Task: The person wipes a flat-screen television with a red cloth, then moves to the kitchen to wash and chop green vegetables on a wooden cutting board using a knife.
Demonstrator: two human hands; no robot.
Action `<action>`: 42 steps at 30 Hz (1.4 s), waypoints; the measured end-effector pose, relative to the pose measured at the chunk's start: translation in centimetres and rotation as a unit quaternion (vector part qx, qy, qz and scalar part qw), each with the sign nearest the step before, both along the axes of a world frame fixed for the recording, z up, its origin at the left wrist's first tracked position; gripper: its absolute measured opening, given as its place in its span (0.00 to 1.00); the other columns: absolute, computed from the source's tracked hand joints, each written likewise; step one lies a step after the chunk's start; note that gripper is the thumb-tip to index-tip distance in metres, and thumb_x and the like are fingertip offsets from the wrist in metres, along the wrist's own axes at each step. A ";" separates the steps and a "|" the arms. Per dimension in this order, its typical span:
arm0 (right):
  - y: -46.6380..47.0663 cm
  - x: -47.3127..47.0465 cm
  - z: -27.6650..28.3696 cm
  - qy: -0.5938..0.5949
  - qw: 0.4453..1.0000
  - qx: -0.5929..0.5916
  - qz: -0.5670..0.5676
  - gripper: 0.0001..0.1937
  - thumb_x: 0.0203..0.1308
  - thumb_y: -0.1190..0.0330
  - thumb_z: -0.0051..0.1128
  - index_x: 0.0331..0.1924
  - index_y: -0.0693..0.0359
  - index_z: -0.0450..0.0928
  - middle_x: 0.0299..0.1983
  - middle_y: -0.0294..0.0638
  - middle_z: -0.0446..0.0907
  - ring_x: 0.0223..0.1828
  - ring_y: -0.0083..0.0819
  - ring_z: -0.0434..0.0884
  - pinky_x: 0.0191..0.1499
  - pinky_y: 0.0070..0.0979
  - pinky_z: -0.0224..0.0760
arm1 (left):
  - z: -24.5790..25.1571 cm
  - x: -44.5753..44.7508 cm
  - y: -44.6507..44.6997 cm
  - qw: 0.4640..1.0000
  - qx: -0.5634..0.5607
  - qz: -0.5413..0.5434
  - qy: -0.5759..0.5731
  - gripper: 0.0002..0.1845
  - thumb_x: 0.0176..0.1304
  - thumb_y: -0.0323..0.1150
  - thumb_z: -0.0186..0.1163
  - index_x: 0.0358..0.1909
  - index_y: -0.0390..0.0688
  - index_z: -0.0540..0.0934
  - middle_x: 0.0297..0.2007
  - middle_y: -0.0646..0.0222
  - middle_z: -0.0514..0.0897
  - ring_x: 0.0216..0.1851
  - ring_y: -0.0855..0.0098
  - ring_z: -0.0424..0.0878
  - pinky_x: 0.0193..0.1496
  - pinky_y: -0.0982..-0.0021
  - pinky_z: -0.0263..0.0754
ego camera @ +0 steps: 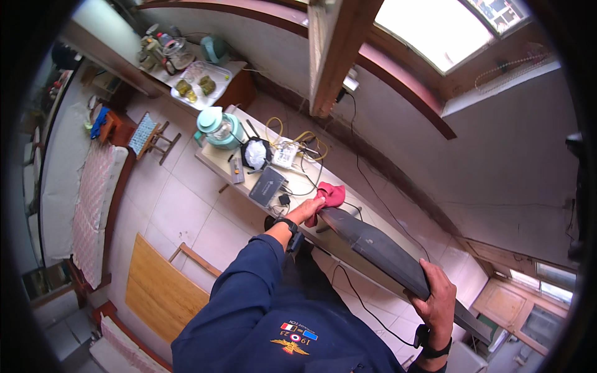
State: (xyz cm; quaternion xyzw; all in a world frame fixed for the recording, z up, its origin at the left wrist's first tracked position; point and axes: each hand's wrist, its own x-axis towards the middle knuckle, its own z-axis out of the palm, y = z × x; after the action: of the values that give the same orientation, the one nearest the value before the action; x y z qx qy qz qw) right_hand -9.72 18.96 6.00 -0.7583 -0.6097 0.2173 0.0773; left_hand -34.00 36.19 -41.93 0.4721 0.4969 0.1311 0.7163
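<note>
My left hand (305, 210) grips a bunched red cloth (332, 195) at the near-left end of a dark flat-screen television (373, 245), seen from above along its top edge. The cloth touches or lies right beside that end. At the opposite end, my right hand (436, 289) grips the television's casing, thumb and fingers on either side of it. The television stands over a long, narrow pale-topped table (368, 219). Most of the screen face is hidden at this steep angle.
On the table stand a dark set-top box (268, 186), a white router (285, 154) with yellow cables, a black container with a white liner (256, 154) and a mint-green kettle (220, 128). Cables (357, 158) run behind. A wooden board (163, 284) and folding stool (143, 135) are left.
</note>
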 end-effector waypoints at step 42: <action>-1.5 0.3 -0.7 0.014 0.998 0.053 0.017 0.29 0.53 0.66 0.65 0.63 0.60 0.78 0.50 0.52 0.84 0.51 0.53 0.85 0.55 0.37 0.78 | 44.0 -2.4 -6.6 0.945 0.304 0.086 -0.088 0.25 0.82 0.52 0.47 0.57 0.37 0.75 0.40 0.51 0.82 0.45 0.51 0.82 0.53 0.59 0.75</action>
State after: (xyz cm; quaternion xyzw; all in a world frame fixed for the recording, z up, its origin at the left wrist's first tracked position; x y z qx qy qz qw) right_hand -9.39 17.47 5.33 -0.7395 -0.6323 0.1964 0.1218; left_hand -36.36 29.62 2.09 0.6095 0.4074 0.3778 0.5654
